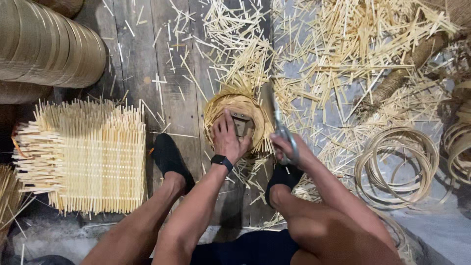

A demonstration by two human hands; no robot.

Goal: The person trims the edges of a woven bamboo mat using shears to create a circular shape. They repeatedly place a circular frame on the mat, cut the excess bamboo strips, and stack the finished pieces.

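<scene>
Small round woven basket [235, 120] sits on the plank floor [162, 73] at centre, between the person's two dark-socked feet [169, 157]. Loose strip ends stick out around its rim.

Left hand [228, 137] lies flat over the near side of the basket, fingers spread, pressing on a small dark block [242, 123] set inside it. A black watch [222, 161] is on that wrist.

Right hand [289, 147] is clamped around the handles of metal shears [278, 122], just right of the basket. The blades point far, along the basket's right rim; whether they bite a strip I cannot tell.

Outward: cut bamboo slivers [343, 44] litter the floor thickly, far and right. A stack of flat woven mats [91, 154] with bristling ends lies at left. A roll of bent hoops [46, 44] lies on its side at far left. Loose coiled bamboo rings [400, 164] lie at right, with more at the right edge. Bare knees fill the near edge.
</scene>
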